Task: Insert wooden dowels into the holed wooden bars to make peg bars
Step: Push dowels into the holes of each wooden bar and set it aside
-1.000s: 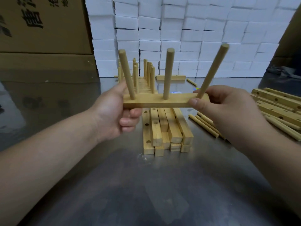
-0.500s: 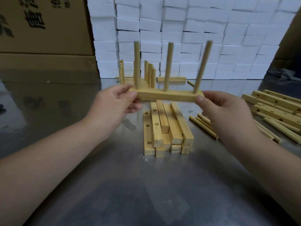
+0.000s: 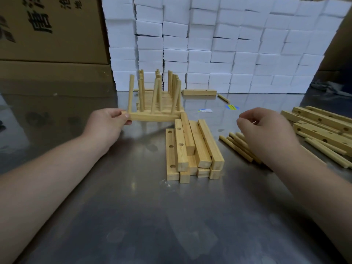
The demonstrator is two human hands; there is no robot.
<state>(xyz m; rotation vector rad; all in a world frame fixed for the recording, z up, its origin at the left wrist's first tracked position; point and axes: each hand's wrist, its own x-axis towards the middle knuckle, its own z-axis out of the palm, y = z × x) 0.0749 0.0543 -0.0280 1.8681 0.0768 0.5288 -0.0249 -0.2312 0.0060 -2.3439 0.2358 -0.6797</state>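
Observation:
My left hand (image 3: 108, 123) pinches the left end of a finished peg bar (image 3: 154, 116) with three upright dowels. The bar sits at the front of a row of finished peg bars (image 3: 167, 86) on the metal table. My right hand (image 3: 266, 132) hovers apart from the bar with loosely curled fingers and holds nothing. It hangs above a bunch of loose dowels (image 3: 236, 145). A stack of holed wooden bars (image 3: 190, 147) lies in the middle between my arms.
More holed bars and dowels (image 3: 322, 126) lie at the right edge. A single bar (image 3: 199, 92) and a dowel (image 3: 223, 98) lie near the wall of white boxes (image 3: 219, 44). Cardboard boxes (image 3: 51, 35) stand at the back left.
The peg bar moved away from me and down to the row of finished bars. My right hand let go of it and drew back to the right over the loose dowels.

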